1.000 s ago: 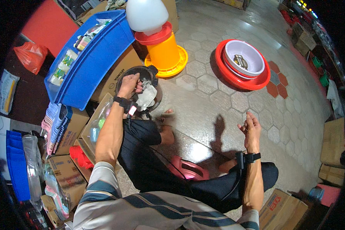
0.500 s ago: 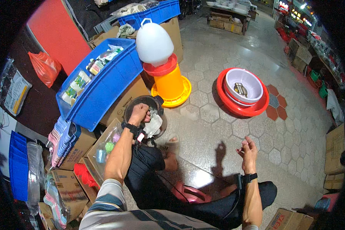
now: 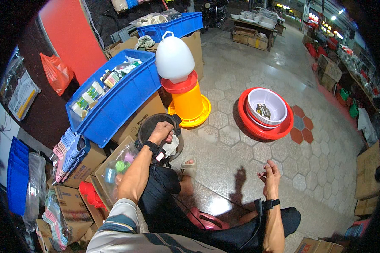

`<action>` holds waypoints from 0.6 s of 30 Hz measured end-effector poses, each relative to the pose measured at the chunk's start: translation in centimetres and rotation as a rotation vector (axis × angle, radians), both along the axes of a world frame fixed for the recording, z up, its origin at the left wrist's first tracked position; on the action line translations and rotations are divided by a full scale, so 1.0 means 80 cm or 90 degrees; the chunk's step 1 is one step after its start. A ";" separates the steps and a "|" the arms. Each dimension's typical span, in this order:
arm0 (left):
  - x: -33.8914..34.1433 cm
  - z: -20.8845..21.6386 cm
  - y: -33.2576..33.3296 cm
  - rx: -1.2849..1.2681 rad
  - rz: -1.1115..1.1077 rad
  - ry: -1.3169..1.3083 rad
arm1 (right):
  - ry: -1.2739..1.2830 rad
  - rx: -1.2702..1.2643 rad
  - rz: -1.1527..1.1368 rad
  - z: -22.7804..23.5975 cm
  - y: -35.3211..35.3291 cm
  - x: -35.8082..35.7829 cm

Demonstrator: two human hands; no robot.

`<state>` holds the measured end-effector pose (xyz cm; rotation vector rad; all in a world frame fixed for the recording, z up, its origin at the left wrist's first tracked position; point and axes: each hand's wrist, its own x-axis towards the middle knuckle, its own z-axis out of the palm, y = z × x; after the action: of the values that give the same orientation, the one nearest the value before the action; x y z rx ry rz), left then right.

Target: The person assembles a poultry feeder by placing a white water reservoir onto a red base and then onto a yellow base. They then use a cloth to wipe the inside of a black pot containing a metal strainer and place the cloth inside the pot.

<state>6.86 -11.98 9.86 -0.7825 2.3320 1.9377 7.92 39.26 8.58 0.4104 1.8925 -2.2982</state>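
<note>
Out to the left, my left hand (image 3: pixel 161 133) is closed, fingers curled, over a dark round bin (image 3: pixel 150 125). Whatever it may be pinching is hidden. Just below its fingers, crumpled white material (image 3: pixel 171 146) shows at the bin's near side. My right hand (image 3: pixel 271 176) hovers above the floor at the right, its fingers loosely bent and apart, holding nothing. Beyond the bin stands a yellow poultry feeder (image 3: pixel 187 103) with a red ring, and a white dome-shaped container (image 3: pixel 175 57) with a handle sits on top.
Red and white basins (image 3: pixel 266 105) are stacked on the tiled floor ahead. A long blue crate (image 3: pixel 118 95) of packaged goods rests on cartons at left. Under me is a pink stool (image 3: pixel 207 220). More cartons (image 3: pixel 369 173) line the right side.
The view has tilted up a little, so the scene sits lower. More of the bin's dark round top shows beside my left hand, which stays closed there. My right hand keeps its loose pose.
</note>
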 end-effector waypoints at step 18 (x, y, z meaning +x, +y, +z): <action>-0.012 -0.005 -0.006 0.045 0.029 0.144 | -0.017 0.035 0.039 0.002 0.008 0.004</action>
<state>5.94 -12.44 9.47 -0.6486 2.3658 2.2222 8.23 39.90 8.75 0.3824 1.9318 -2.1964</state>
